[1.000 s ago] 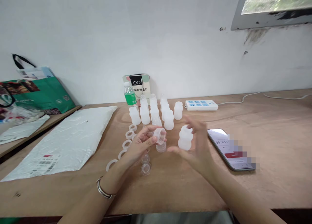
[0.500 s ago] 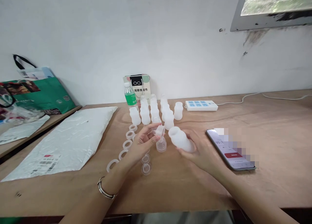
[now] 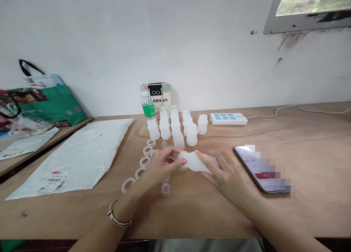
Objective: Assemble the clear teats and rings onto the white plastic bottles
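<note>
Your right grip [image 3: 223,171] is closed around a frosted baby bottle body [image 3: 195,162], holding it off its base on its side above the counter [image 3: 301,208]. Its long axis runs nearly level from side to side, mouth toward your left grip [image 3: 161,164], which pinches a translucent screw collar [image 3: 183,156] between thumb and fingers. Mouth and collar meet end to end, roughly in line; you cannot tell from here whether the threads engage. The left hand is nearer the joint, the right farther back along the body. Loose collar rings [image 3: 128,185] lie beside your left forearm.
</note>
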The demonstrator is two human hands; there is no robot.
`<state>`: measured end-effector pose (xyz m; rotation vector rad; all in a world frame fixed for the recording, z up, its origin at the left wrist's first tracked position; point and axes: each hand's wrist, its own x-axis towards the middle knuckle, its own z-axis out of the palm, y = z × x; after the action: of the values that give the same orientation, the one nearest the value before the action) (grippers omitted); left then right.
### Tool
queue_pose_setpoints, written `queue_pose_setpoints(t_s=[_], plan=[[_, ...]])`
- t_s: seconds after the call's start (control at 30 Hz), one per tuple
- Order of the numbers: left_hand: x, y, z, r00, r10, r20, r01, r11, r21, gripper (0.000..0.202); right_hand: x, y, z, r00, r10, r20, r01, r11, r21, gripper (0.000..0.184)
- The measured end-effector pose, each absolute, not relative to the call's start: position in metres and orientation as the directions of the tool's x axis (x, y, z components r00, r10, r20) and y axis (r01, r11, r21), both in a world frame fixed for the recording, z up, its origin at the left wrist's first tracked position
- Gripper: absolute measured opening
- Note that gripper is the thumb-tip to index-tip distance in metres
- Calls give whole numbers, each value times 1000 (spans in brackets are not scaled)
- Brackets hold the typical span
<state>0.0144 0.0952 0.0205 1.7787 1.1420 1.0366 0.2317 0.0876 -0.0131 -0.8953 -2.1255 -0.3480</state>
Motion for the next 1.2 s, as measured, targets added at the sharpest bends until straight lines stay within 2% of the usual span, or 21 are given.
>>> queue_pose_setpoints(t_s=[0.1,0.27,0.43,0.53,0.63,0.7,0.77,0.83,0.93,1.0,1.07,1.2], plan=[[15,93,22,296,933,203,284,-289,914,23,232,85,-11,-456,428,780,697,717,13,43],[17,91,26,337,938,81,176,-147,973,30,233,82,-13,-454,323,830,712,692,120,44],[19,92,29,354,934,-38,225,-46,973,43,232,83,-18,-448,357,820,697,714,70,48],[17,91,28,374,927,29,199,-111,974,35,232,85,-18,-438,371,818,689,723,41,45],[12,90,27,390,899,200,246,-311,918,22,233,87,-17,-444,434,784,669,743,-32,45],[10,90,26,417,854,311,283,-447,849,30,234,88,-16,-440,515,736,628,762,-158,47],[7,91,26,466,791,397,266,-553,789,34,234,87,-13,-433,624,651,570,749,-339,48],[6,92,26,506,743,439,222,-604,766,34,234,86,-9,-439,723,534,514,689,-510,48],[7,92,27,506,761,406,202,-562,802,34,232,85,-4,-475,769,428,419,625,-659,44],[8,91,28,470,810,350,248,-502,829,33,231,85,-2,-498,762,415,364,618,-697,40],[10,90,29,404,862,307,310,-445,840,30,229,83,-3,-474,772,423,385,614,-689,40],[14,90,29,312,918,246,363,-355,861,29,227,81,-12,-404,753,519,521,656,-546,45]])
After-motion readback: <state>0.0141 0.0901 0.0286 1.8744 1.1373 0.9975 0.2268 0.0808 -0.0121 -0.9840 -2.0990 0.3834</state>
